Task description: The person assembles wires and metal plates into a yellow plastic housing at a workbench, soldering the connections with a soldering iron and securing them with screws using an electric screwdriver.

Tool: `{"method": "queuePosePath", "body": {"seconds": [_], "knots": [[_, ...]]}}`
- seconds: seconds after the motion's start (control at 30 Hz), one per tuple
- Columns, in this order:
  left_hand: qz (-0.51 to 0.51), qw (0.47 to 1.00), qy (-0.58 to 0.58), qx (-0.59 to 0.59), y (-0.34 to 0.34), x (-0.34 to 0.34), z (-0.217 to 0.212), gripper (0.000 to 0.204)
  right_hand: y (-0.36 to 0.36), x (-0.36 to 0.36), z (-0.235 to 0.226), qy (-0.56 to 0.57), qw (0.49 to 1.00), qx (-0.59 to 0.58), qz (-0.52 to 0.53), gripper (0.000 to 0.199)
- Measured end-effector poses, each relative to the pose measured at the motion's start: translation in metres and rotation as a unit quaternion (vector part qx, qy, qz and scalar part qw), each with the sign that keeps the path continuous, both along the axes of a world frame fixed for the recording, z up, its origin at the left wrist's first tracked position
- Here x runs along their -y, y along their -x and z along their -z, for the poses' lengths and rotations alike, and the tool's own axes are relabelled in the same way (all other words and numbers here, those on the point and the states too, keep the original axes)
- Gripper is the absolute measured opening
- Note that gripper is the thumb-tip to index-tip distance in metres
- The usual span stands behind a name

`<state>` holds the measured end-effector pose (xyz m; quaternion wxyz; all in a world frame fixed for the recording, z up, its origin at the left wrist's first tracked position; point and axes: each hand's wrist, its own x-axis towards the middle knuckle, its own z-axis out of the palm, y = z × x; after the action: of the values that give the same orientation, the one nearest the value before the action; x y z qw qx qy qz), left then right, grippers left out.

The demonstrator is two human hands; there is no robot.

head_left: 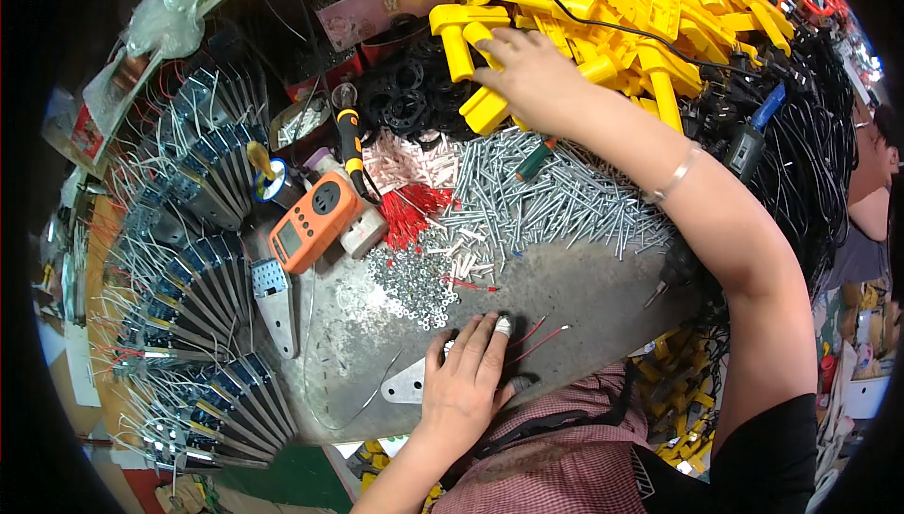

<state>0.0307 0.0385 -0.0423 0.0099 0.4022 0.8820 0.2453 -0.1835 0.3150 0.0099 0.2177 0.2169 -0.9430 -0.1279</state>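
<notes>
My left hand [468, 377] lies flat over a light metal plate with holes [403, 385], near the front of the grey worktop. Its fingers are stretched out, and white tape wraps one fingertip. Two red wires [539, 344] stick out beside it; their other ends are hidden under the hand. Far off, my right hand [539, 79] reaches over the edge of a pile of yellow plastic housings [603, 6]. Its fingers are spread across a yellow handle-shaped housing [487, 111]. Whether the fingertips press on it is hard to see.
Loose screws [556, 194], small nuts [414, 283] and red sleeved parts [410, 217] heap mid-table. An orange meter [314, 222] and a black-yellow screwdriver [350, 142] stand left of them. Rows of wired metal plates [202, 283] line the left; black cables [800, 166] pile right.
</notes>
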Motion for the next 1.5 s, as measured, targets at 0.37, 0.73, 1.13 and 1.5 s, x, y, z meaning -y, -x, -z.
{"method": "queuePosePath", "body": {"seconds": [0.37,0.73,1.13,1.5], "knots": [[-0.172,0.782,-0.52,0.296,0.0,0.018,-0.027,0.104,-0.136,0.099,-0.047,0.221,0.966,0.068,-0.117,0.052],[-0.203,0.651,-0.63,0.371,-0.005,0.031,-0.03,0.084,-0.076,0.085,0.031,0.234,0.963,0.135,0.02,0.017],[-0.242,0.727,-0.546,0.34,-0.007,0.045,-0.025,0.076,-0.065,0.078,0.049,0.307,0.941,0.133,0.045,0.02],[-0.21,0.628,-0.603,0.446,-0.001,0.037,-0.025,0.06,-0.161,0.109,-0.047,0.639,0.693,0.314,-0.11,0.015]]}}
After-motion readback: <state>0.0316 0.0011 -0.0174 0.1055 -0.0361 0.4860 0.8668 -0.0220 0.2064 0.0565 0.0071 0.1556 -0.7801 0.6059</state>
